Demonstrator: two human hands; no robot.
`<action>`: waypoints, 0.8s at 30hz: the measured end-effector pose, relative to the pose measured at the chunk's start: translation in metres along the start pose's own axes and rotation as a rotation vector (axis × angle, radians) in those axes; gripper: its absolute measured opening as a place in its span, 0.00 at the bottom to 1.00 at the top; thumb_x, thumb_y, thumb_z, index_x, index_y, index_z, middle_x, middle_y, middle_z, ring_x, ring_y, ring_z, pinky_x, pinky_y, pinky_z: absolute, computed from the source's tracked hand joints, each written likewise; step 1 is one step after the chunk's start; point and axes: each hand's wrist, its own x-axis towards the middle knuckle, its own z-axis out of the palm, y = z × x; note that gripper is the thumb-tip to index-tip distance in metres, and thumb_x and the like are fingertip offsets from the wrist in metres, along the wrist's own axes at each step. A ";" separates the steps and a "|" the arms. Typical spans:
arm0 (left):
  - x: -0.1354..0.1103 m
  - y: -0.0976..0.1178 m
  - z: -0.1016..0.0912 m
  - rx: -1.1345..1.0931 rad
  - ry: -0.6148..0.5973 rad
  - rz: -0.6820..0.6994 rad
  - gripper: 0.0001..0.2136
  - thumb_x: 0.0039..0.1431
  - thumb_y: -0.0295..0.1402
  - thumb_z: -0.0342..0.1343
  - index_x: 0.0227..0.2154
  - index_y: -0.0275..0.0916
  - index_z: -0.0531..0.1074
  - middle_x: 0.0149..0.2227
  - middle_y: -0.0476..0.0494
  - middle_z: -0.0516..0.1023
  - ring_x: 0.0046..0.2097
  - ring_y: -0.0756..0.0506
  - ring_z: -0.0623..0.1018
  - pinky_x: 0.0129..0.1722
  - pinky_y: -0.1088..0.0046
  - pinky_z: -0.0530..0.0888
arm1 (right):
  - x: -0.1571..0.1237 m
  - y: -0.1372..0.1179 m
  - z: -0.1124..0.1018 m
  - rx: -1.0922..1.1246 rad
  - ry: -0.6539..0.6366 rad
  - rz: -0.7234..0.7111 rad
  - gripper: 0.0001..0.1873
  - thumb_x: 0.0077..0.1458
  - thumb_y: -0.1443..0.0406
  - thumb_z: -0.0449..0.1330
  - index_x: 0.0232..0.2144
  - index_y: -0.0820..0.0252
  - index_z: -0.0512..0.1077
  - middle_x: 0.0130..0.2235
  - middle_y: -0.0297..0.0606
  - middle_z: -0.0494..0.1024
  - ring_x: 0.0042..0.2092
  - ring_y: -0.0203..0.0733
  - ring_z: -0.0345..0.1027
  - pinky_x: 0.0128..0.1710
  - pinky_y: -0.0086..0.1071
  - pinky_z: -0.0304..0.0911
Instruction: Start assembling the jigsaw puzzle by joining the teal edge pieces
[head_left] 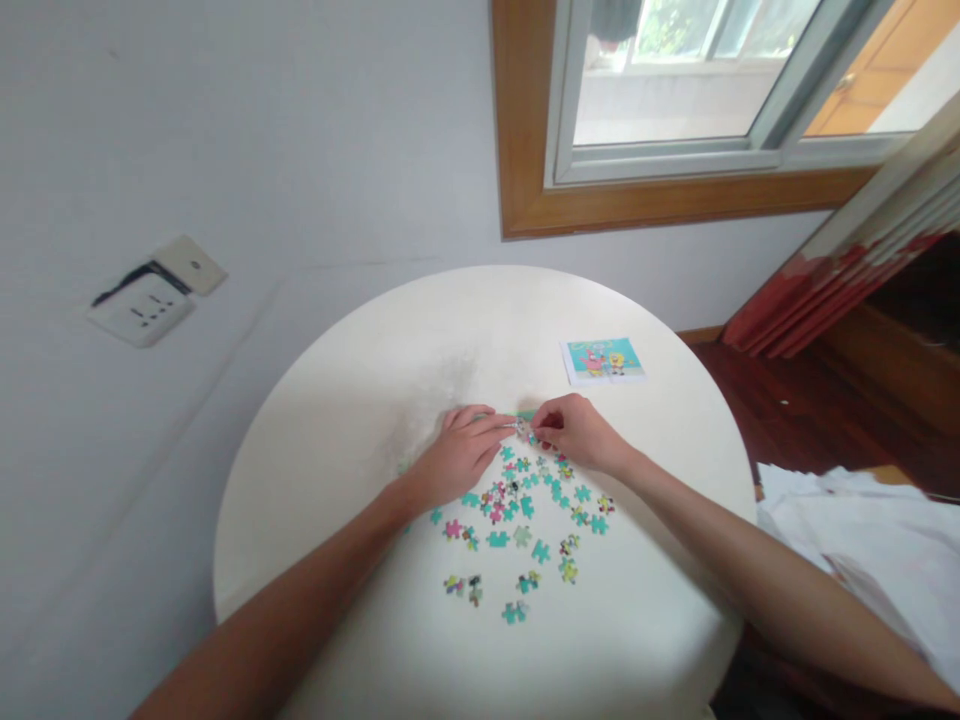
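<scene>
My left hand (pixel 469 452) lies flat at the middle of the round table, fingers stretched toward the right, their tips touching joined jigsaw pieces (pixel 523 430). Facing it, my right hand (pixel 576 430) is closed in a pinch on a small jigsaw piece at the right side of that joined part. A teal strip (pixel 527 413) shows just behind the fingertips; the hands partly cover the rest. Nearer to me, several loose jigsaw pieces (pixel 498 539) in teal, pink and yellow lie scattered. A few of them sit partly under my left forearm.
The white round table (pixel 315 420) stands against a wall with a socket (pixel 142 308). A picture card (pixel 604 360) with two cartoon figures lies behind my right hand. Beyond are a window (pixel 675 90) and a red curtain (pixel 806 290). White papers (pixel 855 540) are at the right.
</scene>
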 end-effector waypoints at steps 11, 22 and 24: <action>-0.002 -0.001 0.000 -0.010 -0.017 -0.005 0.18 0.68 0.28 0.47 0.57 0.48 0.70 0.59 0.49 0.72 0.59 0.40 0.64 0.57 0.54 0.59 | 0.008 -0.005 0.013 -0.122 0.016 0.022 0.09 0.46 0.74 0.58 0.21 0.63 0.78 0.19 0.33 0.74 0.21 0.33 0.62 0.24 0.26 0.55; -0.002 -0.001 0.000 -0.011 -0.019 -0.004 0.19 0.68 0.27 0.47 0.57 0.48 0.69 0.60 0.49 0.72 0.60 0.40 0.64 0.58 0.54 0.59 | 0.007 0.003 0.015 -0.048 0.037 0.031 0.09 0.48 0.73 0.58 0.24 0.62 0.78 0.21 0.34 0.76 0.23 0.34 0.66 0.24 0.26 0.58; -0.002 -0.002 0.001 -0.011 -0.013 0.000 0.19 0.68 0.27 0.46 0.58 0.49 0.69 0.60 0.49 0.72 0.59 0.40 0.64 0.58 0.54 0.59 | 0.007 0.006 0.016 -0.024 0.054 0.029 0.08 0.48 0.73 0.58 0.24 0.62 0.77 0.21 0.34 0.76 0.23 0.34 0.67 0.24 0.26 0.59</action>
